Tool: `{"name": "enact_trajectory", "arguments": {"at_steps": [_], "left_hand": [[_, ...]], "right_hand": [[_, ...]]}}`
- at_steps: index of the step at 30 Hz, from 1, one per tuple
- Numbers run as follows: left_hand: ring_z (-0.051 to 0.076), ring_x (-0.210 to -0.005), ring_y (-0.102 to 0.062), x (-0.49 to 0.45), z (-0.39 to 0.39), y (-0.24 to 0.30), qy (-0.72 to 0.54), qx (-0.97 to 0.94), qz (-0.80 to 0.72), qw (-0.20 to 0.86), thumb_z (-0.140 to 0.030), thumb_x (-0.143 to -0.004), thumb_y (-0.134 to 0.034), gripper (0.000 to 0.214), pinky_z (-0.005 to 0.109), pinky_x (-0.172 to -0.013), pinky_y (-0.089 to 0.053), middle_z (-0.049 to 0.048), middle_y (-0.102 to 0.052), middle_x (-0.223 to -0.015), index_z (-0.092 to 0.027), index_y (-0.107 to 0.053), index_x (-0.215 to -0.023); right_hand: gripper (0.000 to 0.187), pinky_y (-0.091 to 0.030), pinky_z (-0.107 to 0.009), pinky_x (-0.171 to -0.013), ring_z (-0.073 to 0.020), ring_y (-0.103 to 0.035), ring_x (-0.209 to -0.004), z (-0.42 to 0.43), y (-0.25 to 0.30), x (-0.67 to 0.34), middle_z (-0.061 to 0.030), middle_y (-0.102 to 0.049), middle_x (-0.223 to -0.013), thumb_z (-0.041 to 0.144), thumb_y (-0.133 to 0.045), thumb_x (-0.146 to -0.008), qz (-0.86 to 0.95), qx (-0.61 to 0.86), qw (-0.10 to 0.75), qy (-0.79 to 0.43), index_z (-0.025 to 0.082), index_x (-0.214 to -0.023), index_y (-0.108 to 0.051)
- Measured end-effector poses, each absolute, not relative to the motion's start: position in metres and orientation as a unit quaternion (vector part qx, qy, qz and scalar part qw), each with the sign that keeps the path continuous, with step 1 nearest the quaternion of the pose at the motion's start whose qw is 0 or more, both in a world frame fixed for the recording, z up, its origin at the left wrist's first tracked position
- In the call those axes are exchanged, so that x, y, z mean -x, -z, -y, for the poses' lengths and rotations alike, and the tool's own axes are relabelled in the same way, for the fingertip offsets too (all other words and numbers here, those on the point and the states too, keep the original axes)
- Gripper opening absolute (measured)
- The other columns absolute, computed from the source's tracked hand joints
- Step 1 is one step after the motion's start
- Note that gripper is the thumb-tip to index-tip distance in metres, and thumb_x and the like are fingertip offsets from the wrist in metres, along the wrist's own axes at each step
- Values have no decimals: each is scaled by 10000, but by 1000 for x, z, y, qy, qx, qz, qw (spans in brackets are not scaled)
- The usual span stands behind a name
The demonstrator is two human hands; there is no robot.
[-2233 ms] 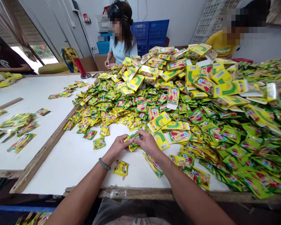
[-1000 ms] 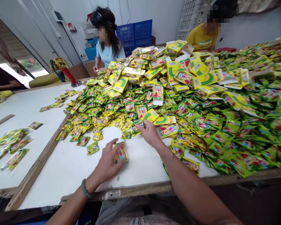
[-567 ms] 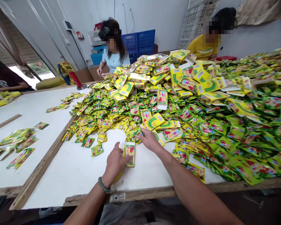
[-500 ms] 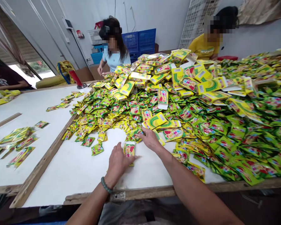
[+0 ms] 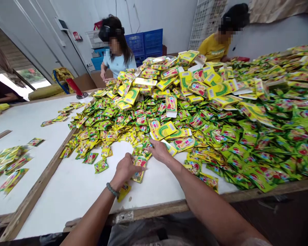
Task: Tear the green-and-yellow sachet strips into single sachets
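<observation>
**What is going on at this moment?**
Seen from the person's own head, two bare forearms reach across a white table (image 5: 66, 194) toward the near edge of a huge heap of yellow-and-green foil sachets (image 5: 195, 126). The left hand (image 5: 124, 169), a beaded bracelet (image 5: 112, 190) on its wrist, is curled over one sachet (image 5: 140, 169) that lies on the white surface just clear of the heap. The right hand (image 5: 160, 152) lies further forward, at the heap's edge.

**How do the fingers stand?**
The left fingers (image 5: 129, 163) bend down onto that sachet; whether they pinch it or only press it, I cannot tell. The right fingers (image 5: 149, 145) are spread open, their tips on sachets at the edge, with nothing clearly lifted.

**What else lies close by?**
A loose yellow sachet (image 5: 123, 192) sits just beyond the left wrist, and flat printed yellow cartons (image 5: 164, 130) rest on the heap past the right hand.

**What can't be made out?**
The left hand covers part of its sachet, the print is too small to read, and the heap hides its own lower layers. Across the table, the hands of two co-workers, one in a pale blue top (image 5: 116, 65) and one in a yellow shirt (image 5: 212, 49), are too small or hidden to follow.
</observation>
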State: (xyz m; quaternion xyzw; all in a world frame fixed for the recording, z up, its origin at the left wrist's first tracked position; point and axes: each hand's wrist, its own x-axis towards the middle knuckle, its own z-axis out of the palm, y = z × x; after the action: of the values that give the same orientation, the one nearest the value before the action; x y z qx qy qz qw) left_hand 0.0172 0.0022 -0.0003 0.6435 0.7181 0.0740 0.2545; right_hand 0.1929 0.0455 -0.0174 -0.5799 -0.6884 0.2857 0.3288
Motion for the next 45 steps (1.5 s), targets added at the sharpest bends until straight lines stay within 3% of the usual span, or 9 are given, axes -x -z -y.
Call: {"name": "enact_trajectory", "arguments": {"at_steps": [8,11,17,22,29,33,38,42,45], "left_hand": [[297,-812,-597,-28,18,3,-56,-683,-700,202,-672,-501,-670,618,294,-611,-350,139,-638,-874,-169,-532,-832],[259,-740,-590,-23,24,2,-75,-666,-705,231,-582,-567,-680,494,285,-589,-347,91,-634,-793,-183,-527,-814],[159,-633,-582,-4,17,-2,-312,-553,-579,511,-455,-645,-706,398,245,-568,-410,12,-659,-769,-175,-546,-878],[128,-638,-612,-8,11,-4,-379,-461,-502,626,-360,-647,-750,364,227,-595,-457,25,-695,-835,-161,-584,-903],[120,-609,-624,-6,12,6,-401,-434,-473,653,-311,-677,-743,309,213,-572,-470,26,-708,-799,-152,-617,-910],[116,-607,-622,-6,12,11,-392,-447,-466,655,-288,-684,-741,313,205,-567,-465,33,-715,-812,-147,-631,-942],[124,-647,-639,-10,8,10,-387,-427,-463,673,-237,-642,-774,367,206,-606,-476,37,-722,-829,-142,-646,-972],[122,-619,-642,-10,6,7,-411,-374,-467,687,-230,-629,-783,389,211,-587,-487,42,-725,-815,-144,-643,-982],[113,-591,-634,-9,7,5,-421,-362,-463,691,-223,-619,-789,397,198,-554,-479,44,-722,-787,-135,-642,-977]], "right_hand": [[228,-216,-225,-491,-93,-313,-509,-52,22,-197,71,-339,-505,318,-589,-705,638,587,388,-311,196,-591,-434],[248,-299,-213,-505,-99,-399,-526,-53,19,-197,66,-416,-523,361,-623,-682,596,529,448,-405,195,-612,-453],[299,-456,-278,-674,-147,-579,-689,-47,6,-192,6,-619,-728,413,-663,-660,491,371,531,-583,183,-819,-556],[260,-425,-255,-630,-149,-533,-684,-45,6,-198,31,-559,-623,403,-694,-656,597,419,458,-508,174,-711,-584],[199,-376,-237,-584,-135,-486,-628,-49,13,-206,30,-525,-592,366,-662,-712,664,384,387,-511,175,-691,-610],[142,-328,-219,-554,-116,-455,-603,-46,15,-199,33,-517,-605,292,-647,-717,705,453,348,-420,166,-673,-598],[46,-330,-218,-586,-113,-482,-642,-31,8,-181,26,-561,-680,196,-637,-707,728,495,358,-312,177,-742,-613],[255,-388,-220,-581,-119,-545,-616,-29,3,-180,24,-617,-701,273,-613,-760,671,490,399,-388,197,-1003,-605],[144,-423,-233,-637,-132,-595,-677,-29,-1,-181,-2,-664,-738,284,-582,-795,673,469,420,-388,190,-880,-649]]}}
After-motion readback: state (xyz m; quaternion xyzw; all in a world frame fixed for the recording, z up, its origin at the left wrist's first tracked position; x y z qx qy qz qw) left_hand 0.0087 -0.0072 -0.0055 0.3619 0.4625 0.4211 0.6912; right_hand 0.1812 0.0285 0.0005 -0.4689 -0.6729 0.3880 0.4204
